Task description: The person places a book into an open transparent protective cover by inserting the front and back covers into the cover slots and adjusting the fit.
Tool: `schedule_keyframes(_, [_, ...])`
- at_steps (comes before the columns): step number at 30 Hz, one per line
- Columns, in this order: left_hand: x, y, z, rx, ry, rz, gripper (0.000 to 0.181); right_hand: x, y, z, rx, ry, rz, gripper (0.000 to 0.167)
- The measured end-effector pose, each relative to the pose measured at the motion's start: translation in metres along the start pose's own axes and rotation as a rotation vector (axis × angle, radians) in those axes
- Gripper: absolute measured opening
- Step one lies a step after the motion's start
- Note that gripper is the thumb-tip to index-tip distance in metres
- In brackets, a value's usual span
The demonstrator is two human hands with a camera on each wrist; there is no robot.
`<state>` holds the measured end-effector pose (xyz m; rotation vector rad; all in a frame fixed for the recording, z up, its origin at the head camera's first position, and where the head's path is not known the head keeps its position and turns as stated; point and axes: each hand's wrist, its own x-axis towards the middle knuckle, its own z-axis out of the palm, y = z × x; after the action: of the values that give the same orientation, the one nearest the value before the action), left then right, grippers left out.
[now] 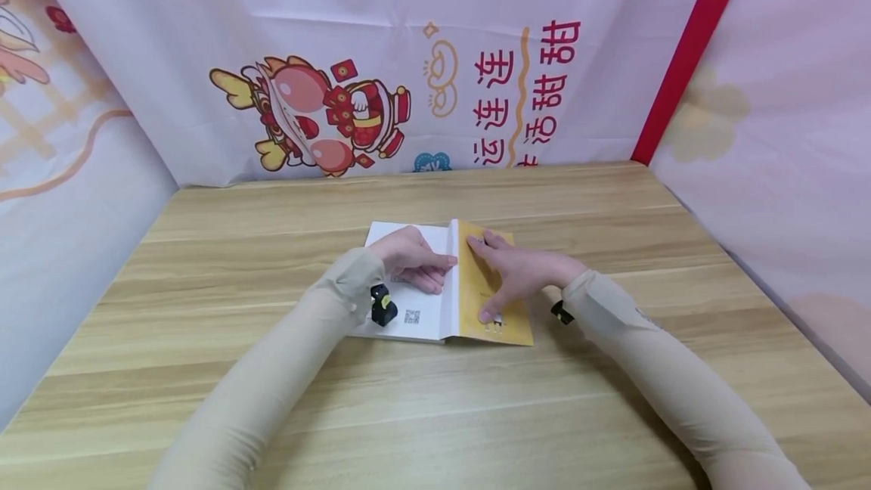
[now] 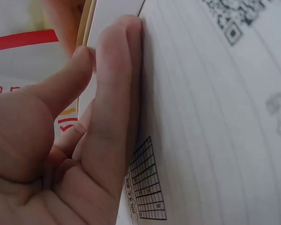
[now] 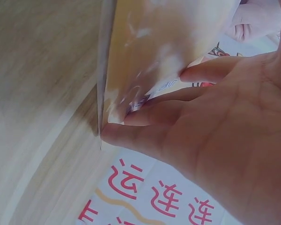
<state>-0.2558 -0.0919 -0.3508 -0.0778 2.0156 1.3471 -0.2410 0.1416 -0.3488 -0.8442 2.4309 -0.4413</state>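
Note:
An opened book [image 1: 423, 330] lies on the table, its white printed page with a QR code on the left and a yellow cover panel [image 1: 506, 331] on the right. Between them runs a white strip [image 1: 450, 308]. My left hand [image 1: 416, 257] lies over the white page, thumb reaching the strip and lower fingers bent. In the left wrist view its straight index finger [image 2: 113, 84] rests along the page. With fingers spread, my right hand [image 1: 520, 272] presses on the yellow panel. The right wrist view shows its fingertips [image 3: 113, 133] near the panel's edge; the panel looks glossy.
The wood-grain table [image 1: 435, 414] carries the book near its middle. A white printed cloth [image 1: 381, 13] with red characters and a cartoon figure hangs behind, and more cloth [image 1: 782, 134] hangs at the sides. Each wrist wears a small black device [image 1: 383, 307].

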Motion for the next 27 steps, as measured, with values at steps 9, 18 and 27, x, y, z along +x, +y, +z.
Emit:
schedule_keyframes(9, [-0.006, 0.004, 0.007, 0.075, 0.06, 0.032, 0.031, 0.0, -0.006, 0.002, -0.009, -0.003, -0.01, 0.131])
schedule_keyframes(18, [-0.008, 0.008, 0.016, 0.22, 0.156, 0.067, 0.033, 0.001, -0.009, 0.006, -0.023, 0.034, -0.002, 0.135])
schedule_keyframes(27, [-0.006, 0.001, 0.013, 0.193, 0.129, 0.078, 0.033, 0.0, -0.002, 0.001, 0.002, 0.024, -0.032, 0.131])
